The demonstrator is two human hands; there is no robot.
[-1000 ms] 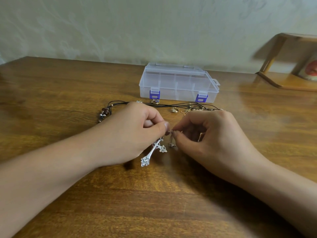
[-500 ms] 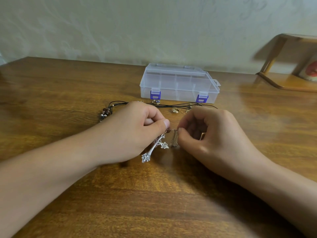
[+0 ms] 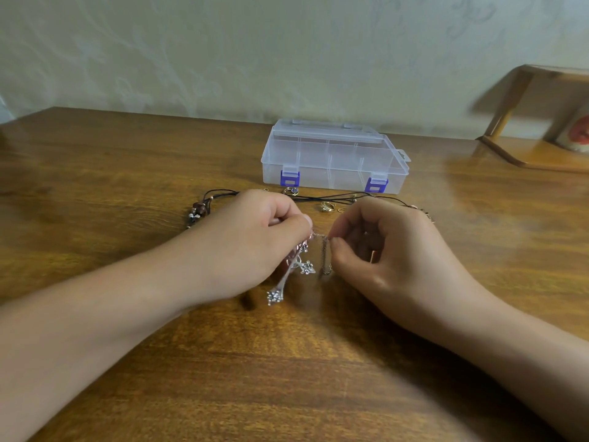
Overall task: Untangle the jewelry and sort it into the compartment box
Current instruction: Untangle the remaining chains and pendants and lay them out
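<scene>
Near the table's [image 3: 95,186] middle, left hand [image 3: 255,244] and right hand [image 3: 382,250] are pinching a thin chain [image 3: 323,250], stretching it to free the cross pendant [image 3: 291,272]; compartment box [image 3: 331,157] is sitting shut toward the far edge.

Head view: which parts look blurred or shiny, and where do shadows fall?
Head view: the wooden shelf at the right edge is smeared by blur; the thin silver chain pinched between the left hand and the right hand looks soft; the glossy brown wooden table carries pale glare; dark shadows lie under both hands; the clear plastic compartment box stays fairly sharp.
</scene>
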